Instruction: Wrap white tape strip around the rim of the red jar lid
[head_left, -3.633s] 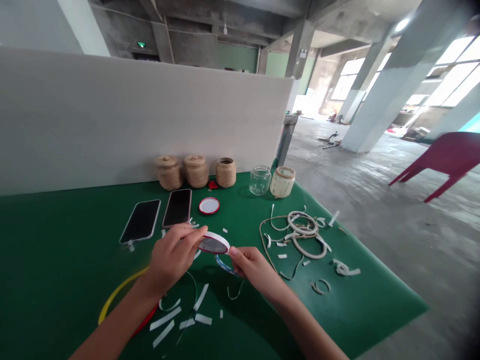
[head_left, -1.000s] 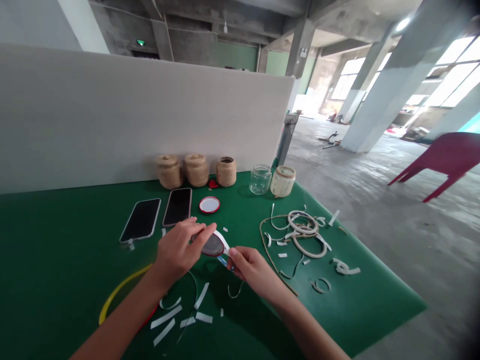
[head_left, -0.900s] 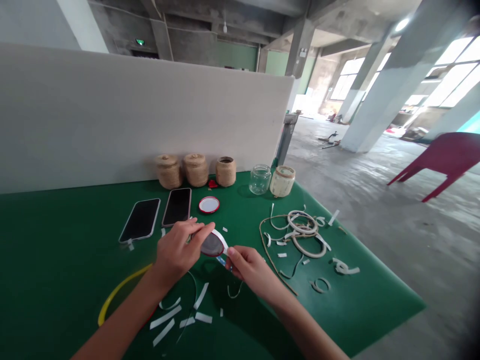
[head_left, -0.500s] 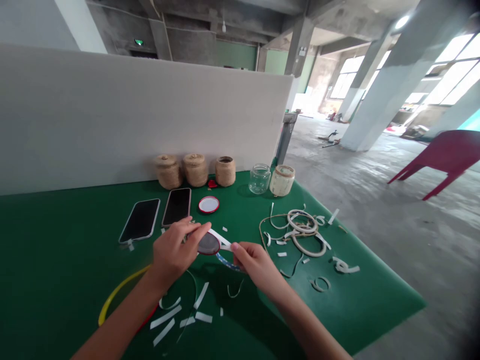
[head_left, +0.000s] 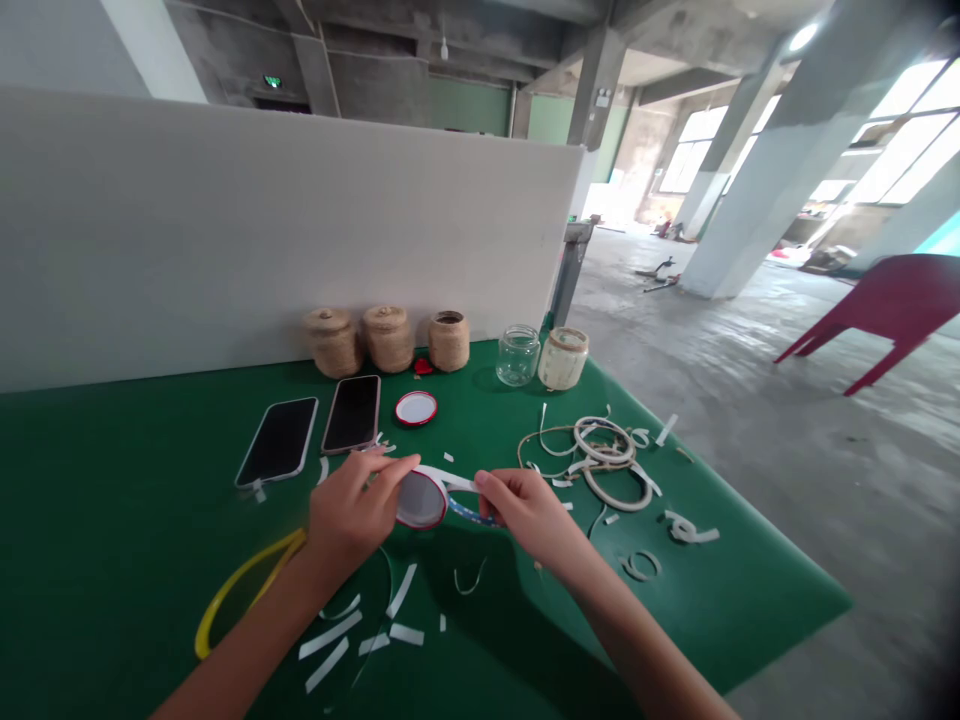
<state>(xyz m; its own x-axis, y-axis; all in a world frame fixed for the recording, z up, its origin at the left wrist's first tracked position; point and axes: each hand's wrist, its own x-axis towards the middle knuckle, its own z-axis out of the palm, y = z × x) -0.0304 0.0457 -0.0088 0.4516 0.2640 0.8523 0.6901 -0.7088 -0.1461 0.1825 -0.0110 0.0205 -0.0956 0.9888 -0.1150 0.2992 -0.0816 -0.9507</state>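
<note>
My left hand (head_left: 356, 505) is closed on a round jar lid (head_left: 421, 499) with a red rim and a greyish face, held above the green table. A strip of white tape (head_left: 456, 481) runs from the lid's upper edge to my right hand (head_left: 517, 510), whose thumb and fingers pinch its end. Below the strip, a blue-and-white curved band (head_left: 471, 513) reaches toward my right fingers; its far part is hidden by them. A second lid (head_left: 415, 408), white inside with a red rim, lies on the table beyond my hands.
Behind stand several twine-wrapped jars (head_left: 388, 340), a clear glass jar (head_left: 517, 356) and a cream-coloured jar (head_left: 564, 360). Two phones (head_left: 277, 443) lie at left. Tape rolls (head_left: 616, 486) and scraps are at right. White strips (head_left: 330, 635) and a yellow ring (head_left: 217, 600) lie near my left forearm.
My right hand has moved slightly right, and the white strip between it and the lid is longer. The lid has turned a little, showing more of its face.
</note>
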